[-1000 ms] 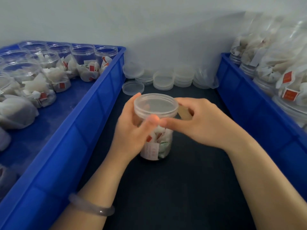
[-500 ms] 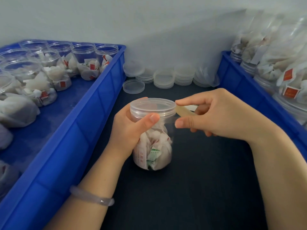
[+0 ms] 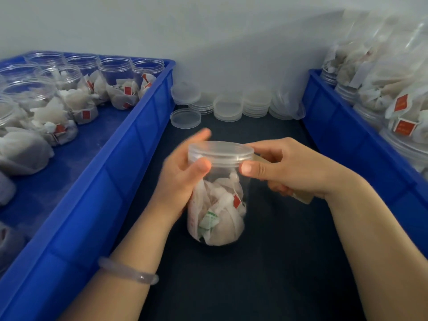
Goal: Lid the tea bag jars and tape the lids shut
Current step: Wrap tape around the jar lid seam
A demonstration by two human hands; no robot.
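Observation:
A clear jar point(image 3: 217, 212) full of white tea bags stands on the dark mat in the middle, with a clear lid point(image 3: 220, 150) on top. My left hand point(image 3: 183, 179) grips the jar's left side just below the lid, thumb across the front. My right hand point(image 3: 287, 167) holds a tan tape roll point(image 3: 303, 196), mostly hidden in the palm, and its thumb presses against the lid's right rim. The tape itself is too clear to make out.
Stacks of spare lids point(image 3: 231, 107) line the back wall, one loose lid point(image 3: 185, 118) in front of them. A blue bin point(image 3: 129, 163) on the left holds open filled jars point(image 3: 122, 84). A blue bin point(image 3: 347, 137) on the right holds stacked closed jars point(image 3: 398, 117).
The right hand has come back from a short pull to the right and now presses on the lid's rim. The jar has turned a little in the left hand.

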